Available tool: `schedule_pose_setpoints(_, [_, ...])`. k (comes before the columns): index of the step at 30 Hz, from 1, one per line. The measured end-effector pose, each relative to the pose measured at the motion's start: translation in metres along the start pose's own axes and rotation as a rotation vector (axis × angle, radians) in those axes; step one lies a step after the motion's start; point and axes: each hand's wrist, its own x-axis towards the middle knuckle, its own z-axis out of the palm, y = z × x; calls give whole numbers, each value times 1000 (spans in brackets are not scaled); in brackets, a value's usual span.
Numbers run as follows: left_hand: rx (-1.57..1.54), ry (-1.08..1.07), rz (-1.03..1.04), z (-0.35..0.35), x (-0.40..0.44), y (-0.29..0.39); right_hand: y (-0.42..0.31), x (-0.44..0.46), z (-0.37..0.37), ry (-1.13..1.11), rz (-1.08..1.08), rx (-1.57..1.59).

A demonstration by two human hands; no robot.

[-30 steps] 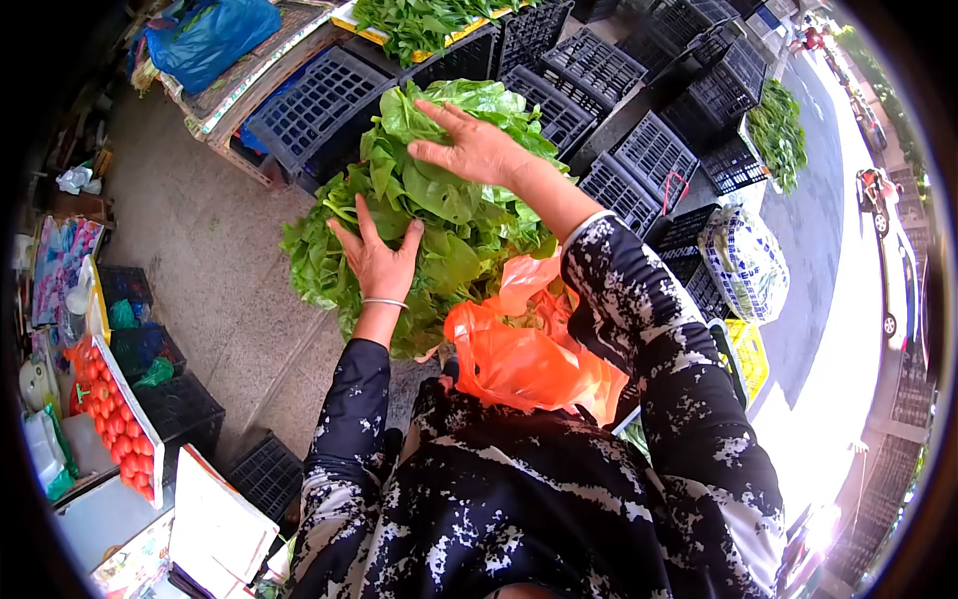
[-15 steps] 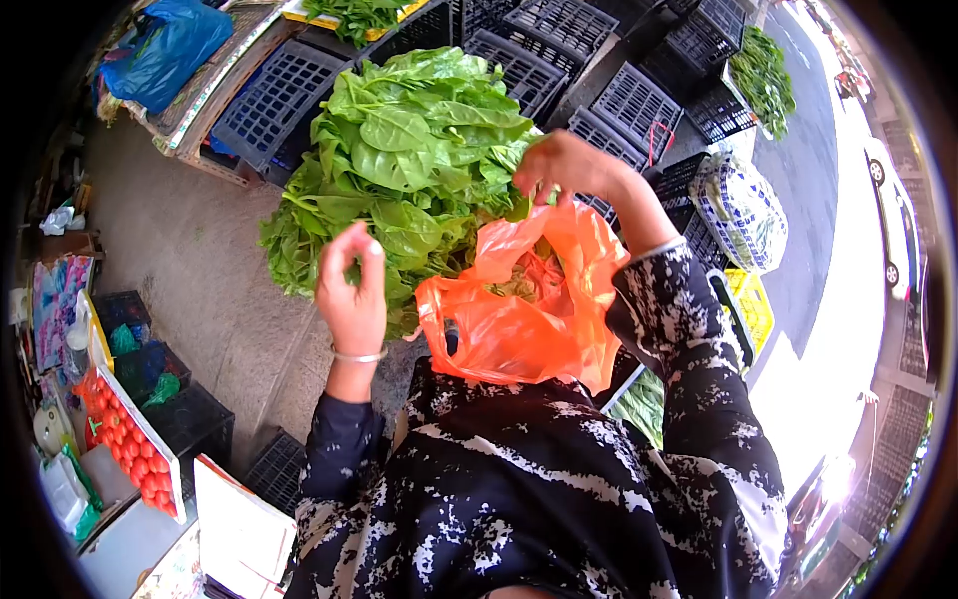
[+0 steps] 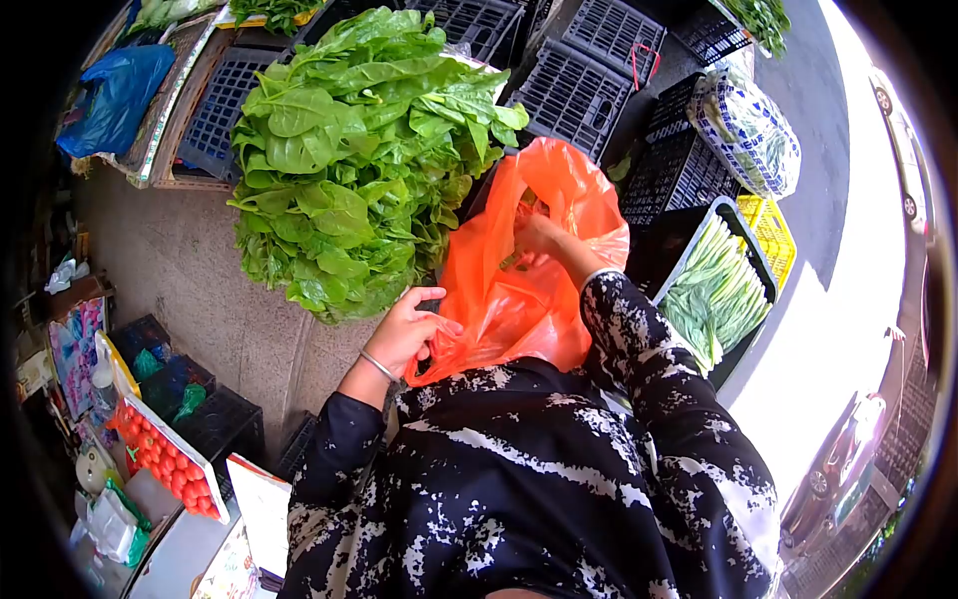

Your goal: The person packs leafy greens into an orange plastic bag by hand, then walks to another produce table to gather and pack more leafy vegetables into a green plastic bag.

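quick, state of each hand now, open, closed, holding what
Left hand: fingers partly curled at the orange bag; grip can't be told.
Right hand: inside the bag's mouth, fingers partly hidden; open or closed can't be told.

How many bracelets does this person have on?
2. One bracelet is at the wrist of the left hand; another bracelet is at the wrist of the right hand, which is in the mouth of the orange bag. More could hide under the sleeves.
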Motion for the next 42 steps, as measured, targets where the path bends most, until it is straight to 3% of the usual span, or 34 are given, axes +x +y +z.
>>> schedule_pose_setpoints(1, [-1, -6, -17, -1, 0, 1, 2, -1, -5, 186, -273, -94])
schedule_pose_setpoints(4, [-319, -136, -127, -14, 3, -7, -4, -5, -18, 593, -209, 119])
schedule_pose_setpoints(5, [-323, -135, -135, -12, 6, -14, -17, -20, -36, 601, -54, 130])
schedule_pose_setpoints(7, [513, 87, 7, -8, 11, -25, -38, -41, -59, 601, 181, 144])
schedule_pose_setpoints(8, [588, 13, -44, -17, 13, -27, -43, -47, -65, 597, 260, 147])
schedule_pose_setpoints(9, [585, 12, -53, -18, 12, -26, -42, -45, -65, 481, 219, 152])
schedule_pose_setpoints(11, [228, 86, 102, -19, 11, -20, -36, -28, -58, 356, 181, 158])
schedule_pose_setpoints(13, [208, 164, 184, -4, 4, -5, -5, 26, -20, 54, 194, 51])
schedule_pose_setpoints(14, [18, 207, 264, 3, 2, 1, 6, 50, 3, 42, 197, 57])
schedule_pose_setpoints(15, [-171, 252, 347, 7, 3, 4, 12, 73, 24, 68, -4, -318])
schedule_pose_setpoints(16, [-147, 293, 383, 9, 2, 3, 6, 79, 36, 93, -212, -686])
schedule_pose_setpoints(19, [-164, 355, 472, 27, 7, 3, -16, 46, 65, 231, -129, -582])
schedule_pose_setpoints(21, [-92, 378, 474, 25, 12, -8, -23, 49, 86, 183, -28, -571])
schedule_pose_setpoints(23, [-28, 370, 475, 29, 11, -13, -27, 37, 100, 357, 40, -606])
schedule_pose_setpoints(29, [-56, 303, 521, 25, 10, -13, 23, 48, 92, 547, -224, -573])
schedule_pose_setpoints(31, [-70, 278, 544, 26, 11, -11, 19, 31, 69, 274, -253, -210])
schedule_pose_setpoints(33, [-128, 292, 535, 26, 13, -8, 22, 14, 44, 253, -292, -220])
schedule_pose_setpoints(35, [-159, 284, 548, 27, 14, -2, 21, -5, 14, -34, -188, -393])
schedule_pose_setpoints(36, [-181, 276, 557, 27, 14, 2, 21, -7, 4, -35, -185, -399])
schedule_pose_setpoints(39, [-242, 271, 578, 32, 19, 8, 43, 28, -24, -174, 30, -941])
schedule_pose_setpoints(40, [-243, 273, 579, 33, 21, 10, 77, 65, -20, 196, -66, -635])
schedule_pose_setpoints(42, [-232, 226, 597, 33, 25, 10, 76, 80, -20, 539, -159, -311])
